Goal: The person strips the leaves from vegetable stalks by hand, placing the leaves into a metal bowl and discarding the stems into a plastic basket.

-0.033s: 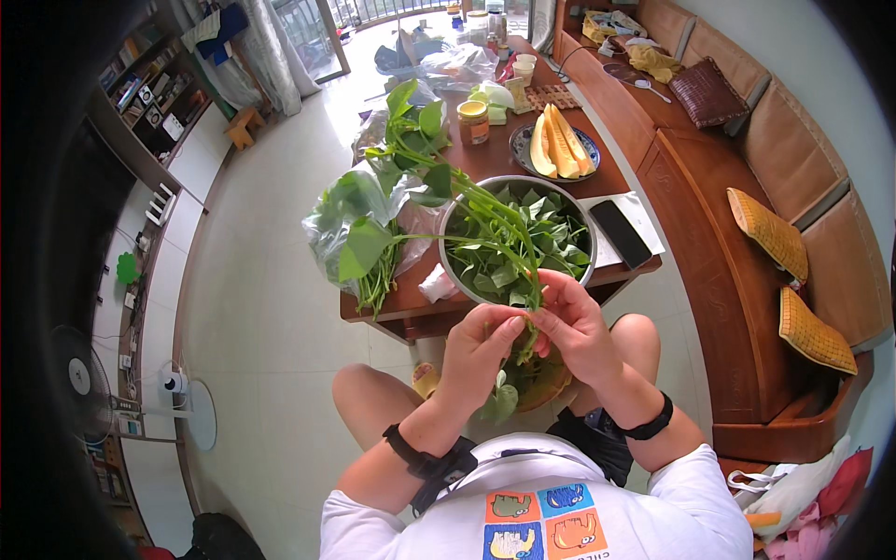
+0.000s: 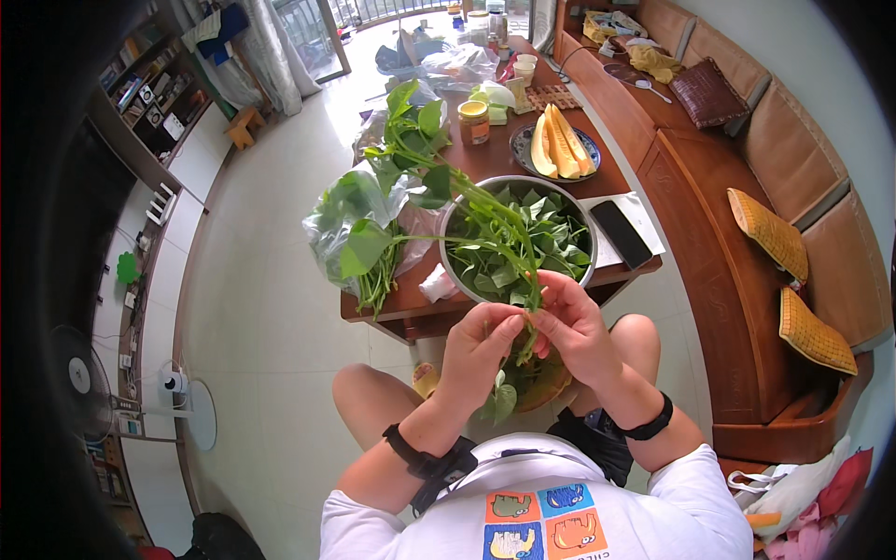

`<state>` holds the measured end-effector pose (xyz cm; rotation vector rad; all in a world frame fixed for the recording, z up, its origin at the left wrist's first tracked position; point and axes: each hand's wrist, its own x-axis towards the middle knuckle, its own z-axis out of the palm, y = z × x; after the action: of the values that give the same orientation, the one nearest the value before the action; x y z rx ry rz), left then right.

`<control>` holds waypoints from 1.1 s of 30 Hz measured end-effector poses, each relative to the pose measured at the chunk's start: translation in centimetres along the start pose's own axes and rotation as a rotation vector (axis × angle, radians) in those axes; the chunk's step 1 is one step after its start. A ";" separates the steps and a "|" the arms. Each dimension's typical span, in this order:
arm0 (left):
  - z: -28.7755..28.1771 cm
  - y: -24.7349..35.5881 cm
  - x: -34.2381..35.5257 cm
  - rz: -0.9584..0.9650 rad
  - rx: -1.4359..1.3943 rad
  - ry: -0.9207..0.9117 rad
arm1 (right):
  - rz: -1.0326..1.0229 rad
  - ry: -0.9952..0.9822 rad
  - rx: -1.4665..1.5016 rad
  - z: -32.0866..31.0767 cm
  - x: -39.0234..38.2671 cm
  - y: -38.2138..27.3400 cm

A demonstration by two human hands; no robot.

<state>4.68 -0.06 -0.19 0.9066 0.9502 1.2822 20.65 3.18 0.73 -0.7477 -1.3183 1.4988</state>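
Above my lap, my right hand point(image 2: 577, 322) is closed round a bunch of long leafy green stems point(image 2: 499, 213). The stems rise from its fingers and lean up to the left over the steel bowl's rim. My left hand point(image 2: 481, 343) pinches at the lower part of the same stems, its thumb and fingertips almost touching the right hand's; the exact spot of the pinch is partly hidden. Below the hands hangs a loose leaf point(image 2: 504, 401). Just beyond them, the steel bowl point(image 2: 592, 257) holds many picked green leaves point(image 2: 553, 229). A yellowish basin point(image 2: 546, 397) with greens sits lower, between my legs, partly covered.
On the wooden table point(image 2: 504, 161) lie a plastic bag of stems point(image 2: 327, 229), a jar point(image 2: 473, 123), a plate of melon slices point(image 2: 563, 149) and a phone point(image 2: 621, 235). A wooden sofa point(image 2: 719, 252) runs along the right. A fan point(image 2: 82, 378) stands at left.
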 end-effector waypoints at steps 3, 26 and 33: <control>-0.1 0.6 0.1 0.035 -0.066 0.018 | 0.018 -0.006 0.028 0.3 -0.2 0.1; -10.1 11.3 -0.8 0.659 -0.169 0.450 | 0.040 -0.010 -0.130 -1.7 -1.1 1.4; -2.8 8.3 0.6 0.561 0.861 0.066 | 0.048 -0.023 -0.143 0.1 -1.6 1.0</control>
<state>-0.84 1.25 6.56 1.9072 1.3940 1.3628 20.80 1.74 -0.46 -0.8608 -1.4448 1.4658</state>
